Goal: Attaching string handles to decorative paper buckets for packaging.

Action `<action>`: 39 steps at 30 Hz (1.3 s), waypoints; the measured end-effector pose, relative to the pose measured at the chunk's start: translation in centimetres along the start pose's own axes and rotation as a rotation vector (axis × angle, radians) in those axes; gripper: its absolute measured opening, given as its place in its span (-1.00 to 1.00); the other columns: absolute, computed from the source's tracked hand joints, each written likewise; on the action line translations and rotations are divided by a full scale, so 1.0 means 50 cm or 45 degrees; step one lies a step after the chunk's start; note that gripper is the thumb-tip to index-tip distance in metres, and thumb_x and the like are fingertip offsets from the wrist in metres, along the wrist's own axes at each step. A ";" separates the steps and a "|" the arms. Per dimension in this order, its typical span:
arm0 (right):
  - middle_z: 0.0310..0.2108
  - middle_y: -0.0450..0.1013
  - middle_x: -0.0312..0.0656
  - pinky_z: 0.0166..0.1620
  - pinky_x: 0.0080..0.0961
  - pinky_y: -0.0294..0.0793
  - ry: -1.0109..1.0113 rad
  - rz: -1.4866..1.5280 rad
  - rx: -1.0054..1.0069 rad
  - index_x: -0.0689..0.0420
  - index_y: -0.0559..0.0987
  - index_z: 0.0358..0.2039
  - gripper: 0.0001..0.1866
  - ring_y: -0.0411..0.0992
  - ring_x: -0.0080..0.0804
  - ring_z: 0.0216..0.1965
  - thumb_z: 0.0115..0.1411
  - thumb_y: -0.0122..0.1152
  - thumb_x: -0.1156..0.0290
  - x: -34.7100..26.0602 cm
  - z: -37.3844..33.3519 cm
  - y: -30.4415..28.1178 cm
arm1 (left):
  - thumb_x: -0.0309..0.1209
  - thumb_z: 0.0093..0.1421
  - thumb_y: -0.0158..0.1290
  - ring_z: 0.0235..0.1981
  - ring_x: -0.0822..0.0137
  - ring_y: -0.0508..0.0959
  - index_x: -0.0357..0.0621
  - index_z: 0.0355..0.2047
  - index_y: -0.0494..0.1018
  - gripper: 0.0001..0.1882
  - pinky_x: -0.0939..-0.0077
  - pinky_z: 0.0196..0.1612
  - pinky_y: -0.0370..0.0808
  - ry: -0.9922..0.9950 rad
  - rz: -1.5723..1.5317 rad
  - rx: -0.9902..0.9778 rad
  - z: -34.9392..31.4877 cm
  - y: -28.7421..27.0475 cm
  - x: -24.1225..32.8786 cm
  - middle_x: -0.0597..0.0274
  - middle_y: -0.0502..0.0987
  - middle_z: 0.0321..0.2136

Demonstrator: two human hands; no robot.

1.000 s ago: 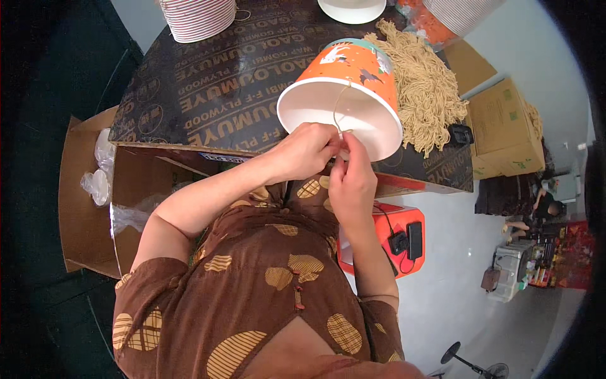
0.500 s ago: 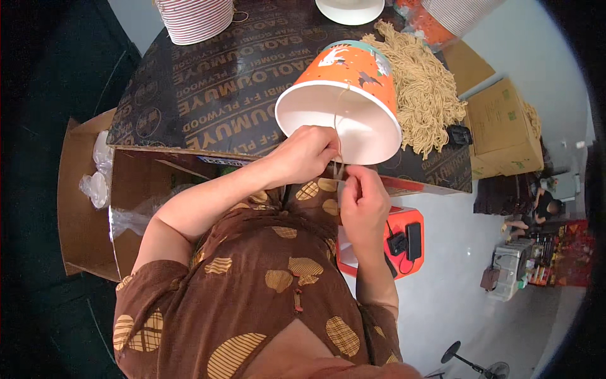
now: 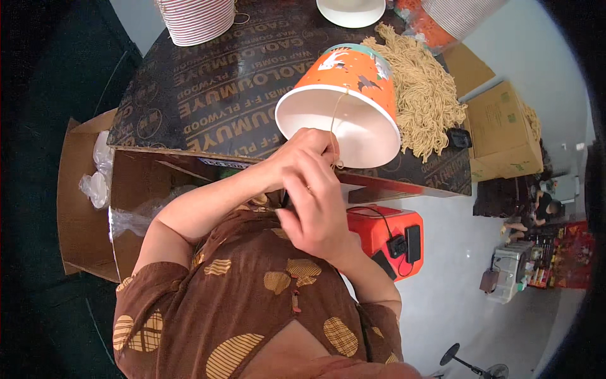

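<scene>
An orange paper bucket with a white inside and printed figures lies tipped, its mouth toward me. A thin tan cord hangs from a hole near its rim and ends in a loose loop or knot below. At the lower rim, my left hand is closed, pinching the cord; its fingertips are partly hidden. My right hand is just nearer to me, crossing in front of the left wrist. Its thumb and fingers are apart, and I see nothing held in them. Beside the bucket lies a heap of tan cords.
The dark printed plywood table ends just before me. Stacked paper buckets and a white bowl-like container stand farther back. A small black object sits by the cords. Cardboard boxes flank the table; a red stool holds chargers.
My right hand has let go of the cord and swung left, across in front of my left wrist. The left hand keeps its place at the rim. The bucket has barely moved.
</scene>
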State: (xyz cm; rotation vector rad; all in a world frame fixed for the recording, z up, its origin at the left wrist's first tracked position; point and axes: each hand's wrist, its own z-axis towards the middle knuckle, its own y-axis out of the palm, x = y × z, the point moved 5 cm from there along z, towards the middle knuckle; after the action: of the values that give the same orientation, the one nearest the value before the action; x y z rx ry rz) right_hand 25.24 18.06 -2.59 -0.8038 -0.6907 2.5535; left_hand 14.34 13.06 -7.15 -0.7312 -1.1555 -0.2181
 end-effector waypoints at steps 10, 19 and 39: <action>0.02 0.32 0.21 0.05 0.03 0.30 0.311 -0.713 0.021 0.39 0.29 0.10 -0.30 0.33 0.22 0.00 0.10 0.22 0.14 0.102 0.035 -0.029 | -0.45 0.00 0.09 -0.36 -0.09 0.56 -0.39 -0.38 0.43 -0.78 0.22 -0.31 0.48 0.192 -0.074 0.054 -0.006 0.003 0.019 -0.17 0.52 -0.46; -0.39 0.47 -0.04 -0.58 -0.35 0.46 0.472 -0.796 -0.082 0.27 0.40 -0.05 -0.64 0.50 -0.15 -0.56 0.18 0.16 0.38 0.064 -0.012 -0.071 | -0.54 0.03 0.00 -0.44 -0.11 0.56 -0.38 -0.52 0.45 -0.89 0.16 -0.38 0.46 -0.120 0.038 0.125 -0.001 -0.004 0.023 -0.19 0.51 -0.56; -0.37 0.35 -0.07 -0.48 -0.34 0.42 0.561 -0.535 0.301 0.26 0.47 -0.25 -0.81 0.43 -0.17 -0.47 0.08 0.18 0.64 0.081 -0.083 -0.040 | -0.54 0.03 0.04 -0.44 -0.03 0.61 -0.40 -0.52 0.51 -0.88 0.22 -0.34 0.50 -0.259 -0.009 0.243 -0.008 0.010 0.034 -0.20 0.53 -0.57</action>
State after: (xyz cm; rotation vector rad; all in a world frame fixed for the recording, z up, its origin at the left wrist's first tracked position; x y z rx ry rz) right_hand 25.08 23.03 -6.16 -0.9746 -0.3598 1.9463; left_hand 15.58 13.51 -5.94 -0.5900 -1.3523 -0.0386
